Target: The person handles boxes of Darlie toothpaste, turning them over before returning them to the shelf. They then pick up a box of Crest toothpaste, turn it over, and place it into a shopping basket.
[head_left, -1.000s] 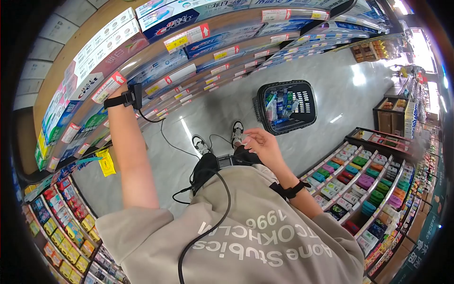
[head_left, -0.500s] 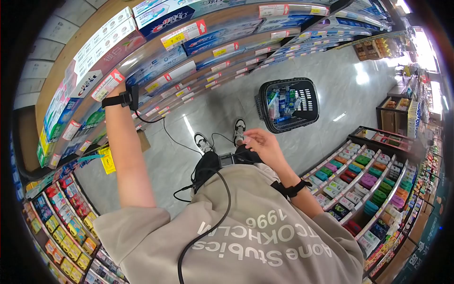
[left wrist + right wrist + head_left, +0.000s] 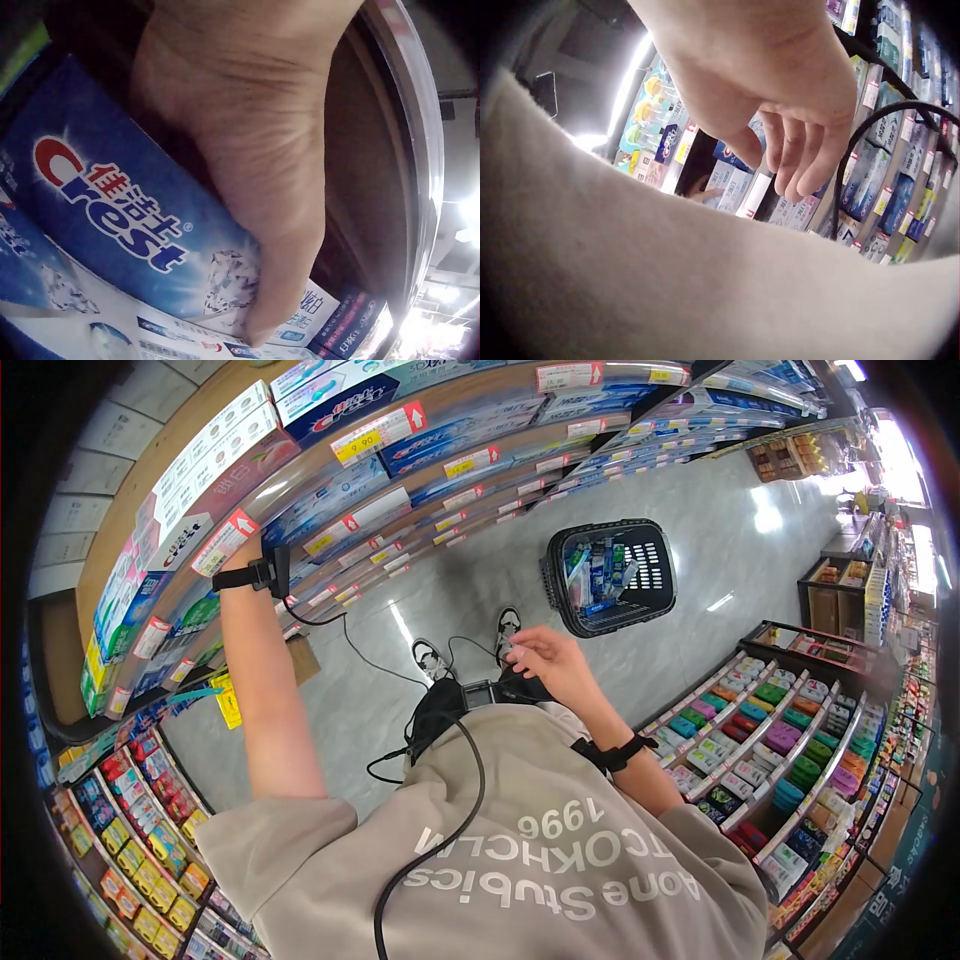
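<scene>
My left hand (image 3: pixel 266 157) reaches into a shelf and grips a blue Crest toothpaste box (image 3: pixel 112 199). Its thumb lies along the box down to the white lower face, while the other fingers are hidden behind. In the head view, only the strapped left wrist (image 3: pixel 245 575) shows below the shelf's price rail (image 3: pixel 225 543). My right hand (image 3: pixel 548 663) hangs in front of my body, fingers loosely bent and holding nothing. The right wrist view shows the same hand (image 3: pixel 772 112) with toothpaste shelves beyond it.
A black shopping basket (image 3: pixel 655 600) holding several packets stands on the floor, ahead and right. Shelves of colourful packs (image 3: pixel 770 750) line the right, and more packs (image 3: pixel 130 840) fill the lower left. A cable (image 3: pixel 478 760) runs across my shirt. A yellow tag (image 3: pixel 228 702) hangs beside the left forearm.
The left wrist stays at the same shelf, and the right hand keeps its loose pose. The view has shifted slightly, with the shelf a little farther left.
</scene>
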